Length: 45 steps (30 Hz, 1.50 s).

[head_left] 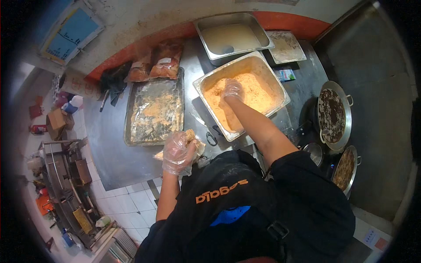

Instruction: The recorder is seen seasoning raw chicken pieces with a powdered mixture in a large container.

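My left hand (179, 154), in a clear plastic glove, is closed around a crumpled plastic bag (199, 148) with flour-like powder in or on it, at the near edge of the metal table. My right hand (233, 90), also gloved, reaches into orange-tinted breading powder (255, 95) inside a deep steel pan (285, 100). Its fingertips are sunk in the powder, so whether they hold anything is hidden. Scissors (211, 138) lie between the pan and my left hand. A shallow tray (129, 121) with powder over its dark base lies on the left.
Beyond the powder pan stands a steel pan (213, 58) of cloudy liquid. Bags of reddish food (166, 64) lie behind the tray. A powder-dusted flat lid or tray (287, 49) is at the back right. Two woks (348, 121) (352, 171) with dark contents stand right.
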### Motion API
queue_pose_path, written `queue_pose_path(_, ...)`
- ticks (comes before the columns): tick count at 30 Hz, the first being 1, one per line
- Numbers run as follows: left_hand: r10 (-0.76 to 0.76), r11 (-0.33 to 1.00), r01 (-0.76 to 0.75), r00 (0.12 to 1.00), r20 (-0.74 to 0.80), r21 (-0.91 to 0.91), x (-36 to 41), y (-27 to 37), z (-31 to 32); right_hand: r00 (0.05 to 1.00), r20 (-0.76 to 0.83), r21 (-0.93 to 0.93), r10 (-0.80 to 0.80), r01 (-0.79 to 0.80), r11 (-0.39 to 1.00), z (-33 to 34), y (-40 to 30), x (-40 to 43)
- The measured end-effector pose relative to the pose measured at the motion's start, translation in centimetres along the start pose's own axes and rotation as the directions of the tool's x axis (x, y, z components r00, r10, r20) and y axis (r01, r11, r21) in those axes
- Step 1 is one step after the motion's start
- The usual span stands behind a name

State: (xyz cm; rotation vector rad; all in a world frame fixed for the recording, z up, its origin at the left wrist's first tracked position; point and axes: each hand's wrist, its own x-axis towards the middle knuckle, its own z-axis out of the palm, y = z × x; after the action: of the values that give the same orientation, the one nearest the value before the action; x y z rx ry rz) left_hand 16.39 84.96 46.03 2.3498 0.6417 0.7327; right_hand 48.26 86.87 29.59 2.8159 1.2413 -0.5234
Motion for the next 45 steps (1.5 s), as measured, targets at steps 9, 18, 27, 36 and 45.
queue_pose_path(9,-0.014,1.0,0.016,0.994,0.109,-0.02,0.1,-0.2,-1.7,0.908,0.312,-0.094,-0.28,0.323,0.942,-5.4,7.4,-4.2)
queue_pose_path(18,-0.132,0.991,0.134,0.947,0.293,0.013,-0.7,-1.0,-2.4,0.921,0.378,-0.373,0.088,0.064,0.926,-0.3,4.2,-4.6)
queue_pose_path(27,-0.139,0.988,0.147,0.98,0.144,-0.047,-2.3,-1.3,-4.0,0.869,0.346,-0.255,-0.354,0.45,0.856,-3.1,9.0,-2.7)
queue_pose_path(36,-0.161,0.981,0.178,0.969,0.186,-0.078,-2.5,-1.4,-4.0,0.812,0.496,-0.383,0.308,-0.113,0.917,-4.7,4.7,-8.1)
queue_pose_path(45,-0.176,0.97,0.208,0.959,0.222,-0.128,-3.9,-2.3,-4.3,0.912,0.398,-0.404,0.095,0.081,0.911,3.2,9.9,-0.9)
